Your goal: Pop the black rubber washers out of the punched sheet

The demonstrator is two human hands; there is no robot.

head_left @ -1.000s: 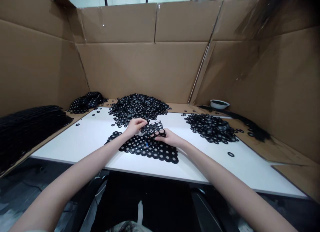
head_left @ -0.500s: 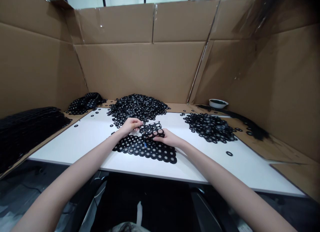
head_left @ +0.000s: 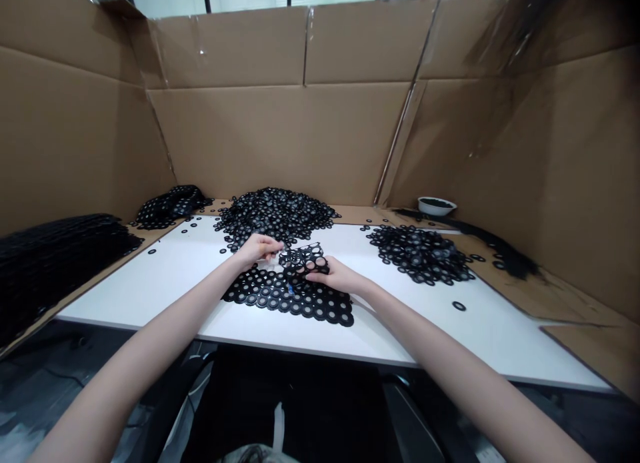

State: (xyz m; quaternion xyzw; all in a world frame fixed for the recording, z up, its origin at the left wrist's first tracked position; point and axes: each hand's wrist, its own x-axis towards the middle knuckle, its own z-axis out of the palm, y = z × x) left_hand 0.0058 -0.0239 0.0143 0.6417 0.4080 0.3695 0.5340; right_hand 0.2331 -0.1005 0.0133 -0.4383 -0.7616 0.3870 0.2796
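Note:
A sheet of joined black rings [head_left: 295, 303] lies near the table's front edge, its upper part folded up off the surface. My right hand [head_left: 336, 275] is closed around that raised part, fingers behind the rings and thumb in front. To the left of the fold, my left hand [head_left: 262, 246] is pinched, thumb against fingertips; whatever sits in the pinch is too small to make out. A small blue mark shows on the sheet below the fold. Behind my left hand rises a large heap of loose black rings [head_left: 280, 210].
On the right lies a smaller pile of black rings [head_left: 420, 253], with one loose ring [head_left: 459, 306] nearer me. A white bowl [head_left: 437, 206] and a bundle of dark strands [head_left: 490, 240] are beyond. Stacked black sheets [head_left: 60, 263] stand at left. Cardboard walls [head_left: 280, 136] enclose the table.
My left hand has shifted slightly left, away from the folded part of the sheet. My right hand and the sheet look almost unmoved.

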